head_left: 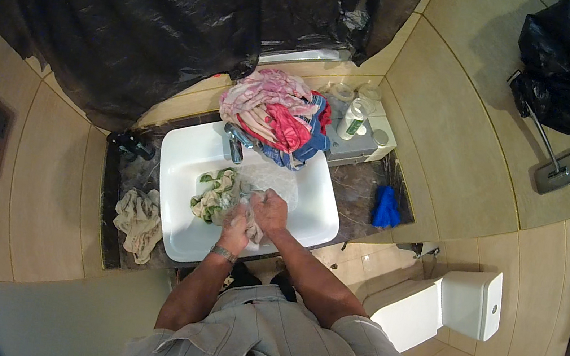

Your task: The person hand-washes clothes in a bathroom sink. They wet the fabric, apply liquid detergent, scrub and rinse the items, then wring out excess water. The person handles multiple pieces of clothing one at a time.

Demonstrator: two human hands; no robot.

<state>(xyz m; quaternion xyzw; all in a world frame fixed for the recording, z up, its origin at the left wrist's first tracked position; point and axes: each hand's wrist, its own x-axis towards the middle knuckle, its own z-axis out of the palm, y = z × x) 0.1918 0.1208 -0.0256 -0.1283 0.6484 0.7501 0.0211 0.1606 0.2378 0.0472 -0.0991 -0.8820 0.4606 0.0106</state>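
Both my hands are inside a white washbasin point(188, 243), gripping one wet, pale cloth point(255, 228). My left hand point(235, 226), with a metal-band watch point(224, 253) at its wrist, holds the cloth near the basin's middle. Close beside it, my right hand point(269, 211) is clenched on the same cloth. Part of the cloth is hidden by my fingers. Left of my hands, a green-and-cream patterned cloth point(214, 195) lies crumpled in the basin. Sudsy water point(282, 180) shows behind my hands, below a chrome faucet point(236, 146).
A heap of pink, red and blue clothes point(277, 114) rests on the basin's back edge. A cream cloth point(139, 220) lies on the dark counter's left, a blue cloth point(386, 207) on its right. A bottle point(352, 119) stands on a grey box point(352, 146). A toilet point(441, 309) is to the right.
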